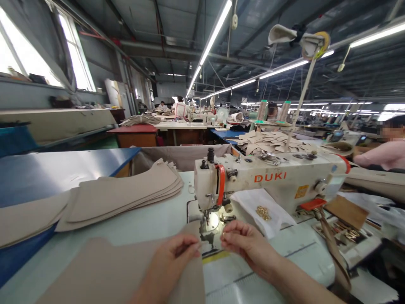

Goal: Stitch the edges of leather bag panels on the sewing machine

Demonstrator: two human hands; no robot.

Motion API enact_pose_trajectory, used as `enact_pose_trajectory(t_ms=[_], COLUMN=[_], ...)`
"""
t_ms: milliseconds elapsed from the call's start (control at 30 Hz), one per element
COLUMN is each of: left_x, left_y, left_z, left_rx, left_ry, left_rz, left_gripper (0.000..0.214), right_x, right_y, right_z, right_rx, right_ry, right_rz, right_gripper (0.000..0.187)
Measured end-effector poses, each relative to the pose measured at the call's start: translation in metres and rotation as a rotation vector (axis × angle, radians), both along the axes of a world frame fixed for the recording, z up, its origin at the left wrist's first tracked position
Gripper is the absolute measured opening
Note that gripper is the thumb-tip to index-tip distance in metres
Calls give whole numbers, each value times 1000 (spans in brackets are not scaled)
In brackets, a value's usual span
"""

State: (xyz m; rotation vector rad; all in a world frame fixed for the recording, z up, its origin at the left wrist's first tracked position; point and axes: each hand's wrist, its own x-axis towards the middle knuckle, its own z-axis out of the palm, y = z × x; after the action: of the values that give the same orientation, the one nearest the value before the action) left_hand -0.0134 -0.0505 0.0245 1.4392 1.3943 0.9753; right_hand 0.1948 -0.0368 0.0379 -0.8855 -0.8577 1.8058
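Note:
My left hand (pixel 172 261) rests over a beige fabric panel (pixel 110 270), thumb and fingers pinched together by the panel's right edge. What lies between those fingertips is hard to see. Just right of the needle area, my right hand (pixel 248 245) is also closed in a pinch; whatever it holds is too small to name. The two hands are apart, in front of the lit needle plate (pixel 213 221) of a white DUKI sewing machine (pixel 272 175). Small gold metal pieces (pixel 262 213) lie heaped on a white sheet (pixel 278 217) beyond my right hand.
Stacked beige panels (pixel 123 194) lie at the left, near a blue-topped table (pixel 63 169). An open tray of small tools (pixel 344 230) sits at the right. Loose cut pieces (pixel 268 141) are piled behind the machine. A co-worker in a pink sleeve (pixel 382 150) sits at the far right.

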Motion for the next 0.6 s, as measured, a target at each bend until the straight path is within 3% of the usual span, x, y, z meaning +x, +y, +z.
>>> enact_pose_trajectory(t_ms=[200, 433, 600], left_x=[1, 0, 2], left_y=[-3, -2, 0], left_z=[2, 4, 3], left_rx=[-18, -20, -41], left_ry=[-74, -121, -149], left_rz=[5, 41, 57], left_gripper=[17, 18, 17], right_x=[-42, -43, -45], right_y=[1, 2, 1], right_z=[-21, -18, -21], right_rx=[16, -88, -67], right_ry=[-54, 23, 11], right_rz=[-96, -74, -81], right_gripper=[35, 36, 39])
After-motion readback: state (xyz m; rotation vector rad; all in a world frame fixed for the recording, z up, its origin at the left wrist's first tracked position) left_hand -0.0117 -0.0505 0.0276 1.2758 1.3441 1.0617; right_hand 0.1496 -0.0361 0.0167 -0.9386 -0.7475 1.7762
